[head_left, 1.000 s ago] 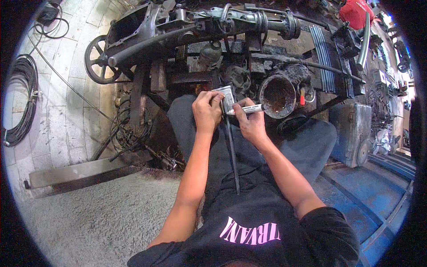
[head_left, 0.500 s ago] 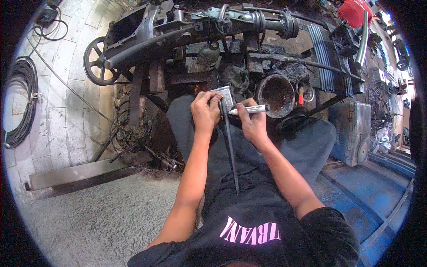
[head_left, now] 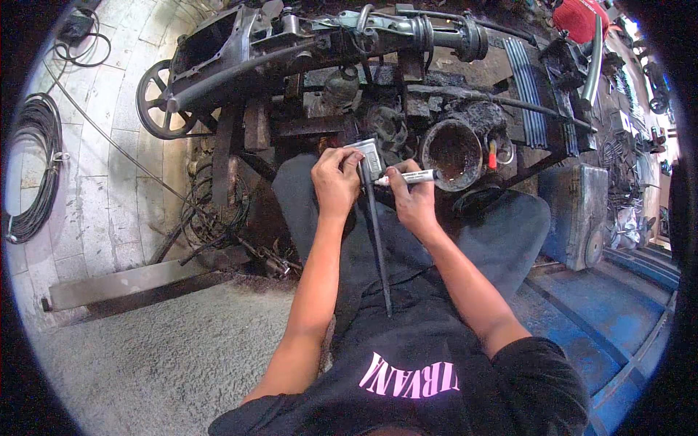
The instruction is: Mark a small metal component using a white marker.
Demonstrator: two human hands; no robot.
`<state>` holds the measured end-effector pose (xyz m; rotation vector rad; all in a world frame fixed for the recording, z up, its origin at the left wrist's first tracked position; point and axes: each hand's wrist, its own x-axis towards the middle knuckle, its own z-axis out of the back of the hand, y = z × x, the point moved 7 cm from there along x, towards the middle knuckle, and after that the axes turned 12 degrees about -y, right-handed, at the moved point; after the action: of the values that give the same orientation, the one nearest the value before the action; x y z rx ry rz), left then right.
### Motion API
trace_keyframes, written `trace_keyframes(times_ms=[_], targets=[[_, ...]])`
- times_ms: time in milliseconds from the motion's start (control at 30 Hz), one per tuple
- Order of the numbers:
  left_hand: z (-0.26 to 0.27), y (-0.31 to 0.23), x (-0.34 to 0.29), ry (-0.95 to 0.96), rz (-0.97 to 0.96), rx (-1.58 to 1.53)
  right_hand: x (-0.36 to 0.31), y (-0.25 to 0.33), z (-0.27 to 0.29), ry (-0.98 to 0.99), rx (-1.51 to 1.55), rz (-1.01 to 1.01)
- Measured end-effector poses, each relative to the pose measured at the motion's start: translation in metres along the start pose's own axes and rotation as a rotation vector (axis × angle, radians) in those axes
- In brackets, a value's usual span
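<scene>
Silvery plate (head_left: 371, 158): smooth metal, slightly glossy
Marker (head_left: 416, 176): smooth, plastic-looking
Tapered rod (head_left: 377, 247): dark, matt metal
T-shirt (head_left: 418, 340): matt cloth
Round pot (head_left: 445, 140): rough, crusted metal
Grey floor (head_left: 189, 341): coarse, matt
Blue floor panels (head_left: 582, 312): scuffed paint

Your only view came from the left fisheye camera on your head. It looked steeply down over your shirt (head_left: 422, 338), with your left hand (head_left: 336, 183) and right hand (head_left: 416, 200) near mid-picture, the metal frame (head_left: 291, 58) beyond, and floor (head_left: 174, 349) bending toward the rim.
</scene>
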<state>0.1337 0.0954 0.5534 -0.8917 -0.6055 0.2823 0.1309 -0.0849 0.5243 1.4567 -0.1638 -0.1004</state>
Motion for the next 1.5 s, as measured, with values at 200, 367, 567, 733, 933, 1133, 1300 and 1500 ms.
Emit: trace_keyframes(times_ms=[200,367,567,733,933,1133,1300,1500], targets=[[0.001,-0.003,0.0,-0.006,-0.022,-0.001,-0.001,-0.004,0.002,-0.024,0.019,-0.017],[0.001,-0.003,0.002,-0.017,-0.03,-0.011,0.0,0.005,0.0,-0.033,0.09,-0.016],[0.001,-0.005,0.002,-0.009,-0.029,-0.034,-0.004,-0.001,-0.002,-0.035,0.077,-0.011],[0.002,-0.01,0.001,-0.002,-0.037,-0.024,-0.006,-0.001,0.002,-0.019,0.071,0.014],[0.001,0.002,0.002,-0.02,-0.049,-0.023,-0.014,-0.011,0.013,0.007,-0.045,-0.111],[0.002,0.002,0.002,-0.048,-0.047,0.019,-0.012,-0.006,0.018,-0.014,0.001,-0.098],[0.008,-0.01,0.003,-0.029,-0.06,0.066,-0.012,-0.014,0.022,-0.015,-0.007,-0.067],[0.007,-0.008,0.016,0.013,-0.045,0.115,-0.013,-0.006,0.025,-0.017,0.011,-0.06]])
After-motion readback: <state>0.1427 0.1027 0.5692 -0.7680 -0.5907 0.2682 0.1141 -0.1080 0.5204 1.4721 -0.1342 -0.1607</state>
